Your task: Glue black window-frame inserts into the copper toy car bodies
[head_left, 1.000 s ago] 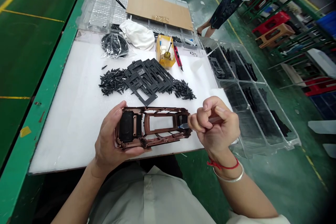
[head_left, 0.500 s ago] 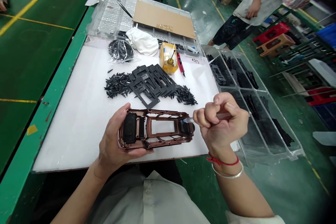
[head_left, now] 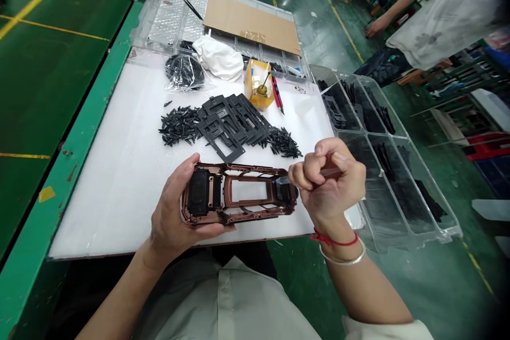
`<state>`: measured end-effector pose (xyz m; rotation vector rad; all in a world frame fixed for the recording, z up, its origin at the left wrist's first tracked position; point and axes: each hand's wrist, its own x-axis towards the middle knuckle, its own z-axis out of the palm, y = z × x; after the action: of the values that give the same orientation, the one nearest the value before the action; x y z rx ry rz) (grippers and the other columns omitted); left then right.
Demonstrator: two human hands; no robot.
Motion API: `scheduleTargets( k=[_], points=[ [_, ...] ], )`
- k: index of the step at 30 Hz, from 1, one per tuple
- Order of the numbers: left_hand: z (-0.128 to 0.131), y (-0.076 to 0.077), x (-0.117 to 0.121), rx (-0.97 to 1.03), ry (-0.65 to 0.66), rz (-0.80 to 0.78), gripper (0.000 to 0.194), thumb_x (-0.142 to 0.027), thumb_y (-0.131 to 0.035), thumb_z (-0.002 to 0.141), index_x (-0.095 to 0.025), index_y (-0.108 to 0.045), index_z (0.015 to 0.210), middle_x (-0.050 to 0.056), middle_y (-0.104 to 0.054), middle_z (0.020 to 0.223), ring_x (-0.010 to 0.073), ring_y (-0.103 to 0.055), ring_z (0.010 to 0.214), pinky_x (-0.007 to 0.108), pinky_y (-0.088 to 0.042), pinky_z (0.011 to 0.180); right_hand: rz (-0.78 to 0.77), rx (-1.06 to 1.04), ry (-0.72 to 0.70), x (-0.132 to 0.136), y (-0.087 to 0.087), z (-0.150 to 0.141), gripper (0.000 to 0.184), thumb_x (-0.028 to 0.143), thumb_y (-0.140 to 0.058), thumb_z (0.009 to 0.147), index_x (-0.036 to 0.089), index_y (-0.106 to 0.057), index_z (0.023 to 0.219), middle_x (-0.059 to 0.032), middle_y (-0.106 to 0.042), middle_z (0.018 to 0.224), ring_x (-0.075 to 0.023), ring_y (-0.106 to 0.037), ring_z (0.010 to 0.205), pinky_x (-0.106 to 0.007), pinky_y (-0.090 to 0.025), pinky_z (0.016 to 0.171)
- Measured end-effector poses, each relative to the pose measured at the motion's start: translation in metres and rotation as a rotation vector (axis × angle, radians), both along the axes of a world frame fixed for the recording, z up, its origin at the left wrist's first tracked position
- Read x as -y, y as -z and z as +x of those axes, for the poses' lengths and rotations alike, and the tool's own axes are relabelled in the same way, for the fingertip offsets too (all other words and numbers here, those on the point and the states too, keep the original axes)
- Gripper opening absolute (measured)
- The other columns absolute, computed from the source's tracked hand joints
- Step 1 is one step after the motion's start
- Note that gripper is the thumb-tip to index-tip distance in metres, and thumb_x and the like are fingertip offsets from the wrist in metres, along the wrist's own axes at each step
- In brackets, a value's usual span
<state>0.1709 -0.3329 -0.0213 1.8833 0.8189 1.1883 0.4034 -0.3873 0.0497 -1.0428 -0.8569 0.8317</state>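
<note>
My left hand point(head_left: 175, 207) grips the wide end of a copper-brown model car body shell point(head_left: 233, 213), thumb along one side and fingers under the other. The shell is tilted up with its inside facing me, showing open window frames and a black panel at each end. My right hand point(head_left: 329, 178) is closed around a slim clear tube with a blue tip point(head_left: 278, 181), mostly hidden by the fingers. That tip is at the shell's narrow end, beside the black panel; whether it touches cannot be made out.
Black flat frames point(head_left: 233, 122) lie piled on the white work surface point(head_left: 107, 186), between heaps of small black parts point(head_left: 179, 125). Behind are a bagged bundle point(head_left: 184, 71), a white cloth point(head_left: 219, 57), a yellow container point(head_left: 258, 85) and a red cutter point(head_left: 278, 95). A divided clear tray point(head_left: 392, 138) stands right; a person point(head_left: 446, 21) is beyond.
My right hand has moved slightly left and up with the tube. The shell stays in my left hand, nearly still. The person behind has shifted right with an arm stretched out.
</note>
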Motion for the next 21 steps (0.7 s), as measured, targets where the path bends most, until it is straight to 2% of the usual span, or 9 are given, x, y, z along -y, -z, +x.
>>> scheduleTargets(
  k=[5,12,17,21],
  points=[
    [-0.0009,0.0020,0.0021,-0.015,-0.006,-0.029,0.103,-0.055,-0.084,0.056,-0.016,-0.041,0.140,0.017,-0.047,0.140,0.0335,-0.052,0.124,0.050,-0.045,0.107,0.018,0.009,-0.002,0.0002,0.0049,0.0023,0.022,0.023,-0.033,0.092,0.020,-0.053,0.083,0.0079,-0.021,0.048,-0.0077,-0.014,0.037,-0.019,-0.025,0.040],
    [-0.0002,-0.0004,0.0016,-0.013,-0.024,-0.061,0.106,-0.055,-0.086,0.052,-0.013,-0.043,0.139,0.019,-0.052,0.134,0.0338,-0.055,0.120,0.049,-0.045,0.106,0.004,0.013,0.011,0.0017,0.0051,0.0040,0.020,0.025,-0.035,0.092,0.020,-0.052,0.082,0.0078,-0.022,0.048,-0.0076,-0.015,0.037,-0.018,-0.026,0.040],
    [-0.0002,0.0022,0.0011,0.005,-0.020,-0.011,0.108,-0.050,-0.089,0.049,-0.016,-0.042,0.140,0.018,-0.050,0.137,0.0343,-0.053,0.122,0.050,-0.046,0.106,-0.004,0.020,0.022,0.0030,0.0068,0.0039,0.019,0.027,-0.037,0.092,0.021,-0.052,0.082,0.0079,-0.022,0.048,-0.0078,-0.015,0.037,-0.019,-0.027,0.041],
    [-0.0003,0.0074,0.0012,0.034,0.013,0.075,0.110,-0.044,-0.090,0.051,-0.022,-0.035,0.144,0.015,-0.045,0.142,0.0340,-0.050,0.126,0.052,-0.044,0.107,-0.011,0.008,0.010,0.0062,0.0074,-0.0013,0.019,0.027,-0.037,0.091,0.021,-0.052,0.082,0.0079,-0.021,0.048,-0.0080,-0.014,0.037,-0.018,-0.025,0.040]
  ],
)
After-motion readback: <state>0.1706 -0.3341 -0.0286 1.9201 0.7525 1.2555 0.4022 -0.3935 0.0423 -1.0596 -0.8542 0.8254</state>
